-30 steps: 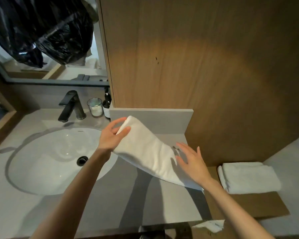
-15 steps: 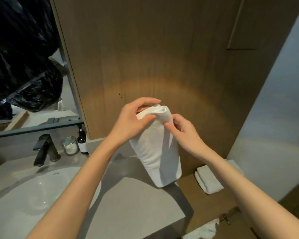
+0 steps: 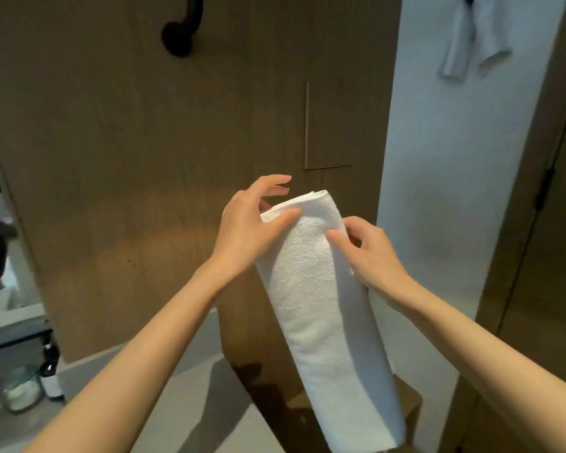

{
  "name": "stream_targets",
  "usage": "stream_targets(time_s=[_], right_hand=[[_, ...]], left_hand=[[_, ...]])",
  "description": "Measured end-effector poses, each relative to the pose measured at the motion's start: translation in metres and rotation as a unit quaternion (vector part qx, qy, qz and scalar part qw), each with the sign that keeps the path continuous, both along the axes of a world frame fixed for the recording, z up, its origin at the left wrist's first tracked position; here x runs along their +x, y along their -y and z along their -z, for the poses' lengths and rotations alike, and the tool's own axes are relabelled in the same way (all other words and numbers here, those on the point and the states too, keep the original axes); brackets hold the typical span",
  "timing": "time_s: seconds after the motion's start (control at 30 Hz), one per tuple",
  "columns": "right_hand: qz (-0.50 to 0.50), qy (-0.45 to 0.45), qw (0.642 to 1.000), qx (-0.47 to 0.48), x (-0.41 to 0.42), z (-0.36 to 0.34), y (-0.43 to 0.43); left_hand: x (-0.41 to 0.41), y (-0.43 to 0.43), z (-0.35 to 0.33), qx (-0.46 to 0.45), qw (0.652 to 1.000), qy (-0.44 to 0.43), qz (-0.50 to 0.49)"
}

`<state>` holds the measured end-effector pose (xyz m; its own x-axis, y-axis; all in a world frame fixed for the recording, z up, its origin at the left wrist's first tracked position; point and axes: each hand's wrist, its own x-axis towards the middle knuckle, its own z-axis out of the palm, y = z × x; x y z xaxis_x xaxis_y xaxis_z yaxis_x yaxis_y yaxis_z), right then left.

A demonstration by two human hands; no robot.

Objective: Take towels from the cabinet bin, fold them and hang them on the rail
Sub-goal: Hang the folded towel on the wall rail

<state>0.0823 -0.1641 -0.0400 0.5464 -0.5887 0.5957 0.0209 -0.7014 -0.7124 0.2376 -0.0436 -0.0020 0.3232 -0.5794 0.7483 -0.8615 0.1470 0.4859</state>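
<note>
1. At the far left edge, low on the grey counter [image 3: 190,403], stand a glass jar [image 3: 22,392] with something white inside and, just to its right, a dark bottle [image 3: 50,371] with a pale label.
2. High on the wooden wall panel [image 3: 111,158], a black rail mount [image 3: 178,34] shows its round base, with its bar running up out of view.
3. Left of centre, the left hand [image 3: 245,230] pinches the top left corner of a folded white towel [image 3: 321,305]: the thumb presses on the front face, while the other fingers are raised and spread behind the top edge.
4. The towel is held up in the air in front of the panel, folded into a long narrow strip that hangs down and slightly to the right, its lower end over the counter's right end.
5. On the towel's right edge, the right hand [image 3: 371,253] grips just below the top, thumb on the front and fingers curled behind.
6. Top right, white towels [image 3: 471,37] hang against the pale wall [image 3: 455,191]; what carries them is cut off.
</note>
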Motion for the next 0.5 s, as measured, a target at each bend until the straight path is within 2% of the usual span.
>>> stream_targets(time_s=[0.1, 0.23, 0.37, 0.5], right_hand=[[0.025, 0.023, 0.999, -0.012, -0.046, -0.024, 0.025], [0.054, 0.053, 0.997, -0.019, -0.11, -0.055, 0.06], [0.058, 0.069, 0.996, -0.029, -0.168, -0.082, 0.096], [0.046, 0.068, 0.996, -0.028, -0.211, -0.107, 0.13]], left_hand=[[-0.033, 0.033, -0.009, -0.011, 0.996, -0.09, 0.011], [-0.091, 0.075, -0.015, 0.013, 0.967, -0.231, 0.106], [-0.15, 0.115, -0.008, 0.071, 0.944, -0.293, 0.136], [-0.202, 0.144, -0.011, 0.082, 0.929, -0.324, 0.158]])
